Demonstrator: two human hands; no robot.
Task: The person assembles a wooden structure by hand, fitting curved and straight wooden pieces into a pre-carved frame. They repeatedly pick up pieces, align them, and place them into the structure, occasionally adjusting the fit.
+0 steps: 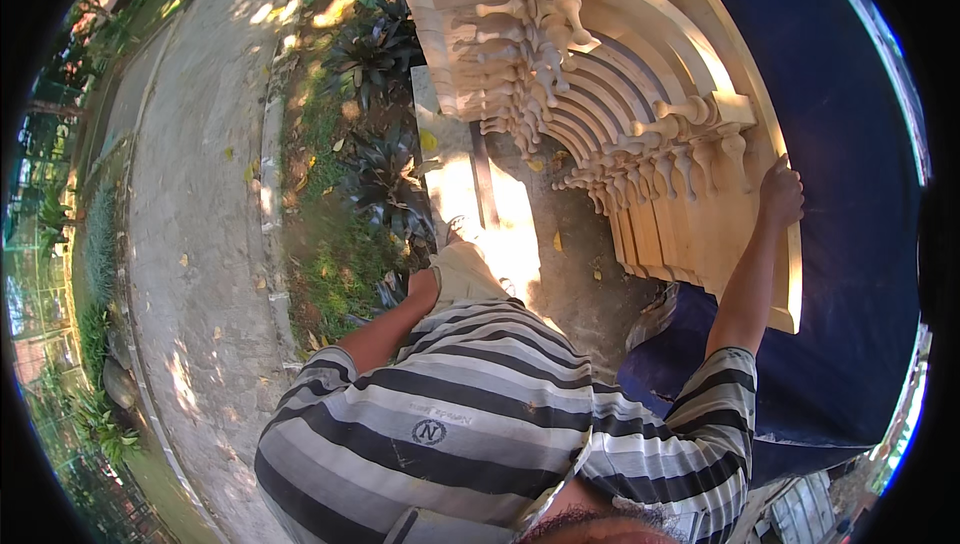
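My right hand (782,194), at the end of an outstretched arm, has its fingers closed on the outer edge of a pale wooden arched frame (786,244). It is the nearest of several alike frames standing one behind another in a row. Each has a curved top and short turned spindles (684,172) pointing into its opening. My left hand (423,289) hangs low beside my beige trouser leg (463,274); its fingers are mostly hidden, and nothing held shows there.
A dark blue cover or wall (850,144) stands close along the right. Underfoot is a concrete path (515,209), partly sunlit. Dark-leaved plants (385,179) and grass border it on the left, with a paved lane (205,174) beyond. Boards (800,514) lie at the lower right.
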